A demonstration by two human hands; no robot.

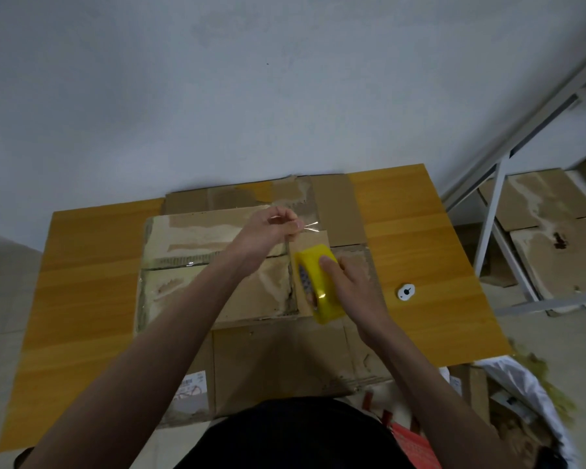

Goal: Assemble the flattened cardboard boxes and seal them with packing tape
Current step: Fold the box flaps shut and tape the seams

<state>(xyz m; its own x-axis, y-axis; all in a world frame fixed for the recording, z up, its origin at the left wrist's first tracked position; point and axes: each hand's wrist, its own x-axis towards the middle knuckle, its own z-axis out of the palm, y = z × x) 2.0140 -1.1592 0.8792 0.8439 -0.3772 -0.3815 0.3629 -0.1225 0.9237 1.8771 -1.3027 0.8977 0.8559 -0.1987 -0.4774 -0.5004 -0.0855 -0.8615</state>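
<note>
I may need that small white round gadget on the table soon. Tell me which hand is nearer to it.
Right. The right hand grips the yellow tape dispenser just left of the white gadget. The left hand pinches the clear tape end, farther away.

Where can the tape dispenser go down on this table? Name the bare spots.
Bare wood runs down the table's left side, between its left edge and the cardboard box. A second patch lies right of the cardboard, around the small white disc. The middle is crowded: flattened cardboard, both hands, the yellow tape dispenser.
</note>
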